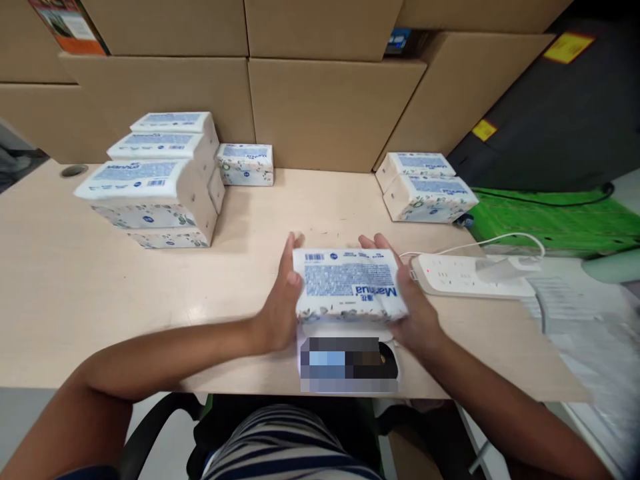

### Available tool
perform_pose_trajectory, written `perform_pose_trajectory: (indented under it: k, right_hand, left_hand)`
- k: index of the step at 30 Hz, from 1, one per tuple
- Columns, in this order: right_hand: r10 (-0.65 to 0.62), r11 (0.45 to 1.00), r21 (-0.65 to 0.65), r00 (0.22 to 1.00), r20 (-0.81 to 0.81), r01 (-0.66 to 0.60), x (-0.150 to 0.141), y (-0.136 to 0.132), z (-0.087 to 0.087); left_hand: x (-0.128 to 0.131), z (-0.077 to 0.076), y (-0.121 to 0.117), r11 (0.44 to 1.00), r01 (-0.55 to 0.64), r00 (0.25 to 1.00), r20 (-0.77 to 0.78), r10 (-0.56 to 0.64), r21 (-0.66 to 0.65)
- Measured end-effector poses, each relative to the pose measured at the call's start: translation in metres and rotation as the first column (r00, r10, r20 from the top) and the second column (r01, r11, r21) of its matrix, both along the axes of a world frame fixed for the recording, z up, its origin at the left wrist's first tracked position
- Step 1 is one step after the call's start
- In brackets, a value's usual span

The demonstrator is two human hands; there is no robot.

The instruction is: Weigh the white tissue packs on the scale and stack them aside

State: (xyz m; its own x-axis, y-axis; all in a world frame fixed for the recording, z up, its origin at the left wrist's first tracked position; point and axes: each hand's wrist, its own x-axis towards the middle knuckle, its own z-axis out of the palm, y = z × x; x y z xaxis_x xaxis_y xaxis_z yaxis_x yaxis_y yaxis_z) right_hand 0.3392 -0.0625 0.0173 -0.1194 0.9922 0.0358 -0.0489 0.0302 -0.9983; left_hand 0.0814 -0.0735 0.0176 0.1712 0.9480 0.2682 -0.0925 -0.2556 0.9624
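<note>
A white and blue tissue pack point(350, 283) is gripped at its two ends between my hands, above the front of the desk. My left hand point(285, 297) presses its left end, thumb against the side. On the right end, my right hand point(413, 307) wraps round the edge, with its fingertips showing behind the pack. Just below the pack lies a pixelated, phone-like object point(345, 363) at the desk's front edge. To the left, several similar tissue packs point(145, 180) are stacked in rows, with a single pack point(247, 165) beside them. Two more packs point(425, 197) sit at the back right.
Large cardboard boxes point(330, 110) form a wall behind the wooden desk point(250, 267). A white power strip point(470, 277) with a plugged-in charger and cable lies at the right. Green packaging point(550, 217) and a dark panel point(550, 113) stand beyond it. A round hole point(74, 171) is at the far left.
</note>
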Motion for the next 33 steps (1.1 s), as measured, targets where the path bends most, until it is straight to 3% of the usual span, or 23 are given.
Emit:
perform_pose_trajectory:
  k: [3,6,8,12,14,16,18,20,24,27,33]
  right_hand:
    - [0.130,0.986,0.098,0.989,0.065,-0.136,-0.016,-0.006,0.016]
    - [0.210,0.941,0.232,0.962,0.174,-0.247,-0.014,0.011,0.040]
    - [0.242,0.880,0.334,0.923,0.298,-0.339,-0.012,0.032,0.061]
    - [0.058,0.749,0.566,0.886,0.461,-0.344,-0.032,0.088,0.107]
    - [-0.004,0.742,0.596,0.887,0.461,-0.306,-0.057,0.124,0.125]
    - [-0.009,0.781,0.559,0.891,0.455,-0.277,-0.088,0.166,0.136]
    - [-0.002,0.837,0.486,0.887,0.462,-0.252,-0.121,0.207,0.139]
    - [-0.001,0.894,0.387,0.864,0.504,-0.225,-0.153,0.242,0.137]
    - [-0.009,0.913,0.339,0.821,0.570,-0.225,-0.199,0.281,0.126]
    - [-0.032,0.907,0.354,0.799,0.601,-0.230,-0.213,0.294,0.118]
    - [-0.111,0.924,0.327,0.679,0.726,-0.199,-0.210,0.300,0.105]
  left_hand:
    - [0.009,0.014,-0.010,0.994,0.109,0.992,0.060,-0.110,0.020]
    - [-0.001,0.044,0.009,0.990,0.030,0.993,0.109,-0.045,0.139]
    - [-0.015,0.071,0.033,0.972,-0.025,0.989,0.151,-0.011,0.235]
    - [-0.047,0.124,0.087,0.898,-0.102,0.984,0.177,0.027,0.427]
    - [-0.062,0.141,0.107,0.845,-0.220,0.961,0.258,0.101,0.487]
    - [-0.078,0.152,0.117,0.782,-0.396,0.895,0.391,0.214,0.481]
    - [-0.094,0.160,0.116,0.723,-0.529,0.814,0.507,0.283,0.444]
    - [-0.113,0.171,0.104,0.681,-0.576,0.775,0.566,0.281,0.451]
    - [-0.143,0.191,0.072,0.619,-0.620,0.743,0.614,0.267,0.482]
    - [-0.151,0.199,0.059,0.641,-0.639,0.700,0.666,0.257,0.425]
    - [-0.142,0.200,0.054,0.768,-0.543,0.694,0.697,0.182,0.340]
